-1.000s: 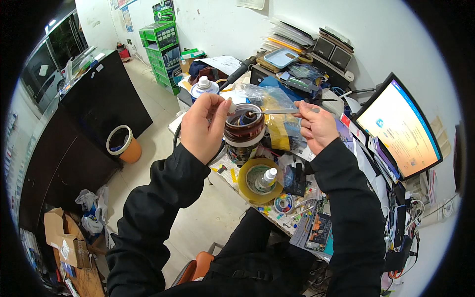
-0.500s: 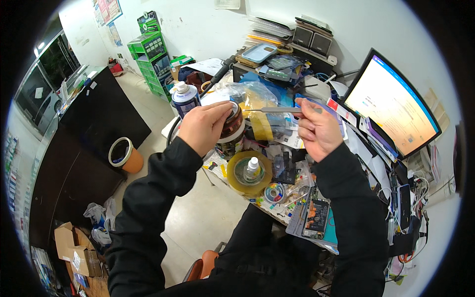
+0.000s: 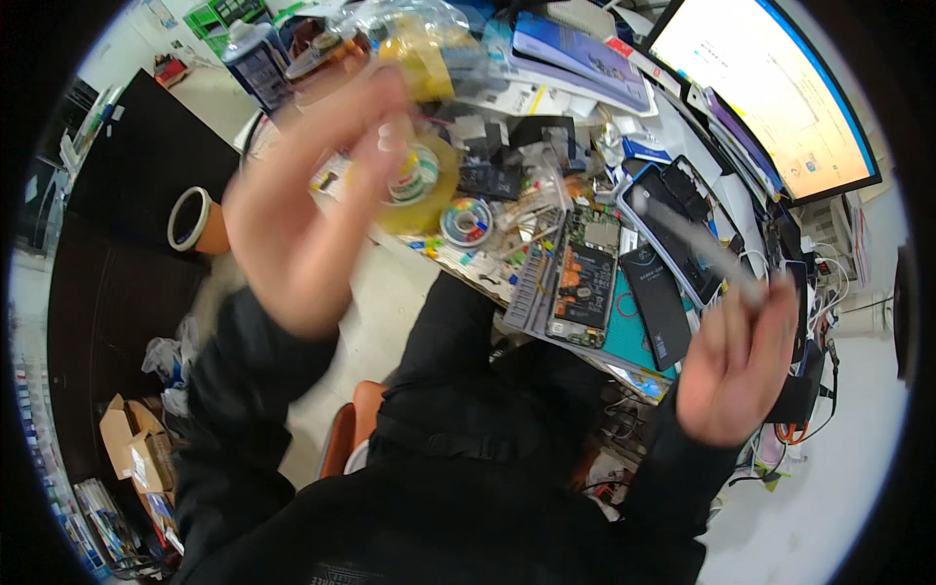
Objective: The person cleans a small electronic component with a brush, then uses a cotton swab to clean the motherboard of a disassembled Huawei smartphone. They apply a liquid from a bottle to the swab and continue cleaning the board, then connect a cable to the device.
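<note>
Both hands are smeared by motion: the left hand (image 3: 302,214) is a soft blur that covers part of the yellow tape roll (image 3: 421,180), and whether the right hand (image 3: 736,366) pinches anything cannot be told. The monitor (image 3: 770,93) is cut off by the picture's rim. The desk (image 3: 639,341) shows barely beneath clutter.

We count two bare hands raised over the desk, a left hand (image 3: 292,234) and a right hand (image 3: 736,375), both blurred. We see one lit monitor (image 3: 770,88), one yellow tape roll (image 3: 419,185), one small solder spool (image 3: 466,221) and one opened phone (image 3: 583,283) on a teal mat. On the floor we count one orange-and-white bin (image 3: 195,222) and one cardboard box (image 3: 132,448); the papers and small parts are too jumbled to number.
</note>
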A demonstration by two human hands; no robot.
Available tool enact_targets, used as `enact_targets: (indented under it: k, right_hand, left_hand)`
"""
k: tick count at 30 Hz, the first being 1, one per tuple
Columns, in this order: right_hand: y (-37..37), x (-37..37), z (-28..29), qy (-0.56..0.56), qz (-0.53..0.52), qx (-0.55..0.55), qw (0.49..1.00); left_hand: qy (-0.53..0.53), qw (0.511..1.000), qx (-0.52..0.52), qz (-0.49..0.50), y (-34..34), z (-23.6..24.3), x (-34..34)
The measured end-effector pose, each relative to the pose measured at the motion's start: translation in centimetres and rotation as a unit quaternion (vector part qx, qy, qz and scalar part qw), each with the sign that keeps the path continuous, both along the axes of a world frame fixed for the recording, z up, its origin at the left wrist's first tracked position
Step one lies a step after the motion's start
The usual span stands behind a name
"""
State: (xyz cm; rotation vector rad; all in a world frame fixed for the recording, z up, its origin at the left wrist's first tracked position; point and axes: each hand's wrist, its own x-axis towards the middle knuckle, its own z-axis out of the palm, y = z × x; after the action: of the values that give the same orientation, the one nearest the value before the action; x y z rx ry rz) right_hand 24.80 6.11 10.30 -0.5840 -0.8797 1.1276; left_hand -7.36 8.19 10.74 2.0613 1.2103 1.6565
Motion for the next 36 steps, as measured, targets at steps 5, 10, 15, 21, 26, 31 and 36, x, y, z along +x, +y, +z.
enact_targets:
  k: [5,10,15,21,26,31,36]
  right_hand:
    - [-8.6,-1.2,-6.1,-0.120,-0.111,0.000,0.987]
    - [-11.0,-1.8,-10.2,-0.077,-0.070,-0.066,0.992]
    - [-10.0,-1.4,-11.2,-0.127,0.078,-0.095,0.984]
    - [-8.5,1.9,-12.5,-0.263,0.022,0.023,0.964]
    - [-7.4,2.7,-14.0,-0.363,-0.076,0.042,0.928]
    - [-6.5,2.5,-14.8,-0.436,-0.047,0.086,0.895]
    - [-6.5,2.1,-15.2,-0.414,-0.132,0.066,0.898]
  left_hand:
    - [-0.480,0.656,-0.436,-0.386,-10.3,-7.9,11.8]
    - [-0.488,0.679,-0.420,-0.352,-10.4,-11.5,14.0]
    - [-0.449,0.687,-0.453,-0.348,-10.2,-12.5,14.1]
    - [-0.238,0.813,-0.424,-0.321,-8.0,-12.8,11.5]
    - [-0.126,0.934,-0.320,-0.102,-5.3,-13.1,10.2]
    - [-0.023,0.984,-0.173,-0.042,-2.6,-14.5,10.1]
    - [0.100,0.989,-0.099,-0.055,-1.2,-14.9,10.5]
